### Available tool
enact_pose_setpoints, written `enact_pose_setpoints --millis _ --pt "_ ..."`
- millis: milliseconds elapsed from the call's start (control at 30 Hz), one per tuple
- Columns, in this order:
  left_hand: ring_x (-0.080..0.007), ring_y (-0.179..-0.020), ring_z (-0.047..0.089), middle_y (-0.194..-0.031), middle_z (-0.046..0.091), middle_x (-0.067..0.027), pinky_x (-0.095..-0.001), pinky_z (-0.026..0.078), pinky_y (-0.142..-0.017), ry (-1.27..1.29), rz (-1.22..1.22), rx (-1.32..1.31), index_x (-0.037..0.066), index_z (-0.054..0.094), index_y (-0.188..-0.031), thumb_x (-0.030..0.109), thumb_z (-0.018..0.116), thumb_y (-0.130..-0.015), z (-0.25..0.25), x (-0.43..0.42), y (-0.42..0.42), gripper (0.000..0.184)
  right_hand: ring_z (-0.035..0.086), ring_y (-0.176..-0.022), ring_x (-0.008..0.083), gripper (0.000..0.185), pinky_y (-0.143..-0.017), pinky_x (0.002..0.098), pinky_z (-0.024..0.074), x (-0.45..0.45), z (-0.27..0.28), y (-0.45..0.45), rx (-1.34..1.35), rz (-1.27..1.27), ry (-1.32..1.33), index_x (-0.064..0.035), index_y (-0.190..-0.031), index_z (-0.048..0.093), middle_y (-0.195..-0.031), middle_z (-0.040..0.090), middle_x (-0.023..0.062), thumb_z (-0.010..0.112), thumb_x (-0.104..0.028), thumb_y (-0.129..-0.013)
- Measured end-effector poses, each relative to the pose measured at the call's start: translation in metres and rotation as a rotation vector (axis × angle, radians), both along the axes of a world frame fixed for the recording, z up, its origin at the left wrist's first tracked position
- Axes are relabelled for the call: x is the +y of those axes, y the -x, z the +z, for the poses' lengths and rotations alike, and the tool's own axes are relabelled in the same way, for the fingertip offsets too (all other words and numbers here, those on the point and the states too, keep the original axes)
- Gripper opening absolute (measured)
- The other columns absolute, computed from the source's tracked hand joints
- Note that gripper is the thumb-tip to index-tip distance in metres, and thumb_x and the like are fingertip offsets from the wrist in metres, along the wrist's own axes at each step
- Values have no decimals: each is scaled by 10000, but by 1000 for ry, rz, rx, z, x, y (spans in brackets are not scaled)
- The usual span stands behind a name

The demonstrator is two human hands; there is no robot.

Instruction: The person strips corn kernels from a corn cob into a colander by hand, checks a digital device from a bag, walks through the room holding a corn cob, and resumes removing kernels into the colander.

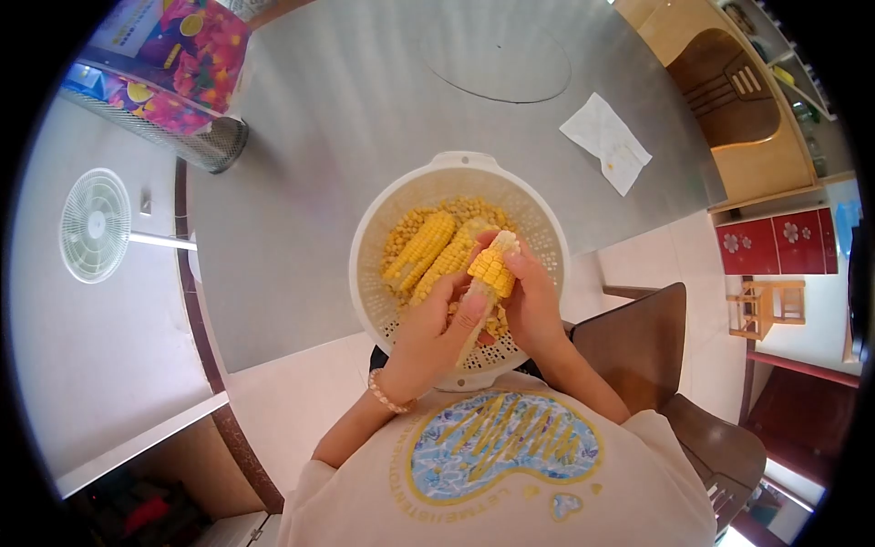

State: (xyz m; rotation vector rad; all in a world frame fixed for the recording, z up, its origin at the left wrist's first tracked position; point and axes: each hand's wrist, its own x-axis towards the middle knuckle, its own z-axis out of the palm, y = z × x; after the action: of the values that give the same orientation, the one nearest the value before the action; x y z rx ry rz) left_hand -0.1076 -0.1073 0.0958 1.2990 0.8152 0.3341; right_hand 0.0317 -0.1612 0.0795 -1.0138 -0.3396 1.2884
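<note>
Both my hands hold one partly stripped corn cob (492,273) above a white perforated basket (367,246). Its bare pale core shows at the lower end, with yellow kernels still on the upper part. My left hand (442,319), with a beaded bracelet (387,394) at the wrist, is closed round the lower part. My right hand (535,301) grips the upper part, thumb near the tip. Inside the basket, two whole-looking cobs (421,248) lie on loose kernels (401,233). My hands hide part of the basket's contents.
The basket sits at the front edge of a grey table (310,182). A crumpled white tissue (606,141) lies at the right. A mesh holder (214,146) with colourful packs stands back left. Brown chairs (633,346) are at the right, and a white fan (96,225) is at the left.
</note>
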Motion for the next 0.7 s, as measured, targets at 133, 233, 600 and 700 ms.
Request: enact_pose_setpoints --millis 133,233,600,700 --pt "-175 -833 644 -1000 629 -152 -272 480 -640 -51 -1 82 -24 487 -1186 309 546 -921 0 1 2 429 529 -885 109 302 -730 245 455 1 12 7 -209 4 48 -47 -1143 482 -961 542 37 411 -270 -952" --pt "-236 -826 635 -934 626 -164 -311 481 -676 -361 135 65 -26 517 -1123 291 600 -887 -7 -3 0 405 502 -815 79 289 -663 219 435 1 -2 7 -466 -2 43 -47 -1118 482 -904 521 19 428 -289 -970" --pt "-201 -774 611 -909 605 -132 -294 486 -666 -302 199 29 -18 502 -1069 267 637 -860 3 -4 -5 378 479 -709 86 247 -613 237 418 -10 3 9 -384 105 86 -26 -1069 460 -834 511 5 423 -253 -978" --pt "-185 -757 617 -876 612 -133 -289 490 -645 -315 145 93 -21 500 -1109 245 614 -874 7 -2 -7 373 519 -745 110 253 -648 265 442 -9 -3 12 -449 8 5 -19 -1075 456 -859 548 41 418 -248 -975"
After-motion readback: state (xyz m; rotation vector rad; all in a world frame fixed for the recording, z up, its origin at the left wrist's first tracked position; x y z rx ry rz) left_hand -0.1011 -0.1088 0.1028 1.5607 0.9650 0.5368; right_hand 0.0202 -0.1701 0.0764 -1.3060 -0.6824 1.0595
